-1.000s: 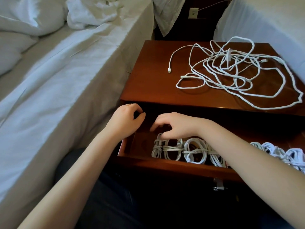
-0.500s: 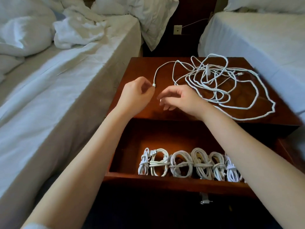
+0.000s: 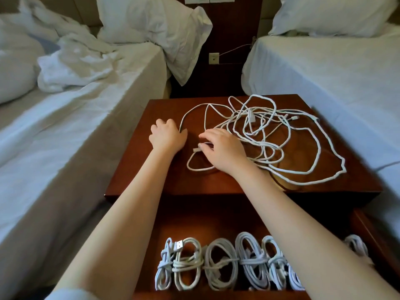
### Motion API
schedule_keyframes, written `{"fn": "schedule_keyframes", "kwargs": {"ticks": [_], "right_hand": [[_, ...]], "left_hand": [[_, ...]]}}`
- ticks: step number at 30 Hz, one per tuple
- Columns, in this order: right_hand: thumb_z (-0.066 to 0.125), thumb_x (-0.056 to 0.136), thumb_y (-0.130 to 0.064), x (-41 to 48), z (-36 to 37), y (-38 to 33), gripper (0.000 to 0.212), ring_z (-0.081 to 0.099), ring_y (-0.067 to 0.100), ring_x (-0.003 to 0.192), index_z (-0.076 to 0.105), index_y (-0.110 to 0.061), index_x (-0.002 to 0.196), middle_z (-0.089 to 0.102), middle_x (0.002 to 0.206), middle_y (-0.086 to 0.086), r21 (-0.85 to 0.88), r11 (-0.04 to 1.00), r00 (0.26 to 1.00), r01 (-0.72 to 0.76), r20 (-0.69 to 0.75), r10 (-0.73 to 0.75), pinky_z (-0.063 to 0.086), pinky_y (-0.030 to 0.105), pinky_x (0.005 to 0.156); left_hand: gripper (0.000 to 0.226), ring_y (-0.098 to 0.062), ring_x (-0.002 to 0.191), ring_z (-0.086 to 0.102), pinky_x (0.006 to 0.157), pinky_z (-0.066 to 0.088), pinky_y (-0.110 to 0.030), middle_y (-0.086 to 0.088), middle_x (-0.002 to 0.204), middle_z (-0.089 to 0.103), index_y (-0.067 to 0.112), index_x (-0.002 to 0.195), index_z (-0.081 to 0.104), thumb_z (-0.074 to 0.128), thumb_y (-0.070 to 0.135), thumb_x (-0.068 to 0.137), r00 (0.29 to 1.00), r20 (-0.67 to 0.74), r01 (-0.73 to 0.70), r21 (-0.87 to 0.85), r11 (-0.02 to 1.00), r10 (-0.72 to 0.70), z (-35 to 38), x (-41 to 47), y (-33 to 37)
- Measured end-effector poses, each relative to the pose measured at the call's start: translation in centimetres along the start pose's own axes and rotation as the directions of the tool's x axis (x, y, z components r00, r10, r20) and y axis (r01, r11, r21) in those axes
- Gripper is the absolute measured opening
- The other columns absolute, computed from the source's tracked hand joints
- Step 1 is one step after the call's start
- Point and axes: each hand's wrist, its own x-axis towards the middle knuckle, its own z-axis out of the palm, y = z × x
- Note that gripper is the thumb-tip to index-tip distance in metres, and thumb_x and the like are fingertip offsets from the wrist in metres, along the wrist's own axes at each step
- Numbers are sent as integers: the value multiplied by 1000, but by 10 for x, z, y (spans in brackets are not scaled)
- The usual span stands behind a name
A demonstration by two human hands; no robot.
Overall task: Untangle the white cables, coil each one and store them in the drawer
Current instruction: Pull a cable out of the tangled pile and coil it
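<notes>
On tabletop [image 3: 134,169]: left hand [image 3: 167,136] fingers curled round cable end [image 3: 183,124]; right hand [image 3: 223,150] fingers pinching connector [image 3: 196,149] at tangle [image 3: 251,116] edge. Coils [image 3: 218,263] line drawer [image 3: 216,221].

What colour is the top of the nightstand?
The nightstand top is reddish-brown wood; head view.

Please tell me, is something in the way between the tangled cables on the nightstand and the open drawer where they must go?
Nothing visible blocks it. Both the left hand and right hand touch the tangled cables. The drawer stands open just below, with bare floor behind the coiled cables along its front.
</notes>
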Motion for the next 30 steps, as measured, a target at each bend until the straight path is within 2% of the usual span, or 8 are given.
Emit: {"fn": "schedule_keyframes", "kwargs": {"ticks": [5, 9, 14, 17, 20, 25, 28, 30], "right_hand": [[54, 97, -29, -2, 2, 0, 29, 50, 17, 123, 68, -17, 119, 62, 129, -3, -3, 1000, 1000, -10, -22, 10, 38, 27, 96], [53, 97, -28, -3, 1, 0, 29, 50, 17, 123, 69, -17, 118, 61, 131, -3, -5, 1000, 1000, -12, -18, 12, 40, 26, 93], [54, 97, -28, -3, 1, 1, 28, 49, 17, 125, 69, -17, 118, 60, 133, -3, -7, 1000, 1000, -7, -6, 7, 40, 26, 94], [56, 96, -27, -3, 1, 2, 27, 52, 20, 121, 69, -14, 116, 62, 128, 0, -6, 1000, 1000, 13, -2, -13, 41, 28, 94], [60, 94, -20, -4, 1, 2, 31, 55, 21, 119, 64, -11, 123, 63, 125, 3, 53, 998, 997, 39, -69, -35, 43, 29, 98], [52, 96, -5, -3, -13, -4, 51, 39, 13, 137, 40, -12, 145, 45, 146, 4, 336, 937, 955, 98, -295, 5, 28, 9, 107], [46, 100, -10, 3, -24, -8, 52, 19, 4, 143, 33, -18, 150, 29, 157, 4, 319, 937, 957, 145, -285, -51, 12, 1, 107], [43, 99, -18, 6, -31, -9, 49, 15, -2, 140, 38, -21, 148, 25, 159, 1, 326, 935, 974, 136, -219, -65, 10, -2, 103]], "left_hand": [[31, -35, 118, 47, 96, 43, -45, -16, 128, 48, 6, 123, 55, 48, 16, 94, 1000, -2, -10, 14, 1000, 10, 4, 10, 5], [26, -33, 104, 55, 74, 44, -35, -18, 118, 57, 1, 114, 58, 47, 4, 90, 999, -10, 32, -70, 997, -33, 1, 10, -2], [16, -17, 75, 52, 55, 38, -26, -11, 108, 56, 10, 105, 45, 43, 2, 91, 996, 51, 84, -517, 852, -67, -13, 1, -8], [14, -13, 55, 45, 43, 33, -23, -7, 84, 57, 9, 102, 54, 47, 17, 93, 988, 146, 137, -646, 751, -54, -20, -4, -9], [25, -14, 52, 39, 48, 31, -25, -1, 65, 49, 11, 80, 65, 49, 23, 95, 964, 258, 128, -661, 740, 63, -29, -9, -12], [29, -12, 51, 38, 46, 32, -21, 3, 55, 42, 9, 78, 64, 44, 14, 99, 912, 246, -45, -734, 678, 327, -59, -29, -3], [27, -12, 50, 41, 43, 36, -18, 5, 51, 41, 6, 80, 61, 44, 13, 100, 825, 283, -127, -751, 648, 490, -80, -45, 6], [27, -12, 53, 44, 53, 47, -24, 5, 52, 44, 7, 81, 61, 45, 17, 101, 757, 312, -177, -747, 640, 574, -90, -53, 11]]}}
